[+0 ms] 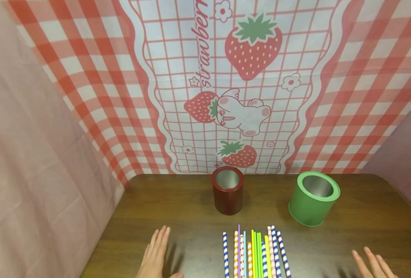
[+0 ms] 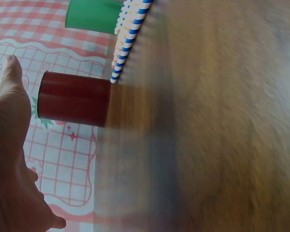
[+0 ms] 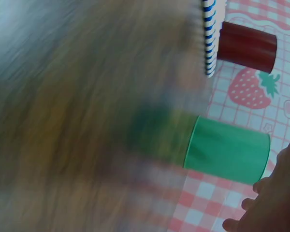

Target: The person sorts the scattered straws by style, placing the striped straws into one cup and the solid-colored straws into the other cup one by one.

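Note:
Several paper and plastic straws [image 1: 257, 253], some striped and some plain, lie side by side at the front middle of the table. My left hand [image 1: 155, 255] is to their left, its fingers straight and nothing in it. Over on the right, my right hand [image 1: 373, 264] shows extended fingers and also holds nothing. Behind the straws stands a dark red can [image 1: 228, 199], upright with its open top showing a metal inside. A wider green can [image 1: 309, 206] stands farther right, also open at the top. Part of each hand falls outside the head view.
The brown wooden table [image 1: 170, 204] ends at the back against a hanging cloth [image 1: 261, 92] with strawberries and red checks. A pale pink curtain [image 1: 49, 154] hangs on the left side, and another curtain [image 1: 400, 162] closes off the right.

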Available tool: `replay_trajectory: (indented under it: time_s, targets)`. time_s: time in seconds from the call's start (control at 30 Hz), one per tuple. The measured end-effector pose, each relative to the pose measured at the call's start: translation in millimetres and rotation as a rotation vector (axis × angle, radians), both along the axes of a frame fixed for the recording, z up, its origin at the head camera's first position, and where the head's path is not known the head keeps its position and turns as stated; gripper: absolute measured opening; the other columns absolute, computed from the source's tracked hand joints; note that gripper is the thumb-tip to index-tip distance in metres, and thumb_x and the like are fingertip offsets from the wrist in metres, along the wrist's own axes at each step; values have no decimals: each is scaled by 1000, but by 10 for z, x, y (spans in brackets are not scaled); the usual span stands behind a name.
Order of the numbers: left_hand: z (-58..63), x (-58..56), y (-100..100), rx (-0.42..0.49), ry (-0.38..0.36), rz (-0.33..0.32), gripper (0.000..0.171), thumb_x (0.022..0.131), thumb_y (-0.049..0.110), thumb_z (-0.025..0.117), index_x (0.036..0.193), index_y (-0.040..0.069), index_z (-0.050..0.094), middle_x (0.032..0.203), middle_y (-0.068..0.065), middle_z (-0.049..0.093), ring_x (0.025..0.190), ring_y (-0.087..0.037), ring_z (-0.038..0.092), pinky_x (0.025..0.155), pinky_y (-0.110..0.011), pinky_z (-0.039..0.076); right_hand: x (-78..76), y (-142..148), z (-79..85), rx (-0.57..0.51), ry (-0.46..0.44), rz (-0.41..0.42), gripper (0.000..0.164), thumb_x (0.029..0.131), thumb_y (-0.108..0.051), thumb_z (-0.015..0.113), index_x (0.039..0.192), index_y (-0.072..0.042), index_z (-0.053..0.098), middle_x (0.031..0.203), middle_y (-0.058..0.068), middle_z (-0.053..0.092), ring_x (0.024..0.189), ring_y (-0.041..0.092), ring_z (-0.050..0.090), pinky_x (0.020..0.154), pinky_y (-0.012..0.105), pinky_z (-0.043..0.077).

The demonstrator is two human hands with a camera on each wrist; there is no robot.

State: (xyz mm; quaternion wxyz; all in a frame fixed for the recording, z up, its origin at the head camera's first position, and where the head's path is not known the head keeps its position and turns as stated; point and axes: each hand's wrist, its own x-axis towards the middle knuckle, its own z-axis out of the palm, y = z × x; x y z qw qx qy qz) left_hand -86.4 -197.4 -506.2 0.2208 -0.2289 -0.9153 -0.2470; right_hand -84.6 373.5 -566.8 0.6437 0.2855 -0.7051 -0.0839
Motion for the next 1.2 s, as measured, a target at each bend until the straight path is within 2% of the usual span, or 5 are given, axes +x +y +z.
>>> replay_trajectory:
  time_s: [0.1,0.23,0.47,0.77,1.2]
  targets:
    - [31,-35,38,115,-22,-61,105,83,79,38,152,2,20,157,-14,24,143,-3,1,80,-76,34,160,-215,280,-66,-300,76,66,100,-53,30,142,-4,45,148,8,43,136,17,40,111,27,29]
    - [95,-48,99,252,-116,-91,109,80,80,43,153,4,15,154,-22,25,140,3,2,83,-78,31,314,-455,459,-336,-590,170,76,94,-65,36,145,-9,42,154,-4,30,139,0,26,112,16,16]
    - [138,-116,207,363,-121,-104,110,79,81,39,153,4,12,155,-20,25,138,4,11,82,-78,33,290,-667,534,-496,-661,201,73,96,-60,40,143,-5,44,153,-13,31,135,-8,26,109,11,15]
    - [269,-254,357,521,-200,-116,103,82,78,40,156,16,3,155,-25,21,133,-55,22,91,-78,23,278,-905,675,-537,-850,274,61,96,-26,47,147,4,30,158,-10,20,141,0,18,109,14,7]
    - [353,-566,493,604,-202,-156,104,80,74,52,155,22,3,158,-14,19,141,-44,19,102,-70,22,172,-1193,809,-548,-937,331,60,93,-11,44,147,8,25,160,-4,17,142,2,15,109,15,5]
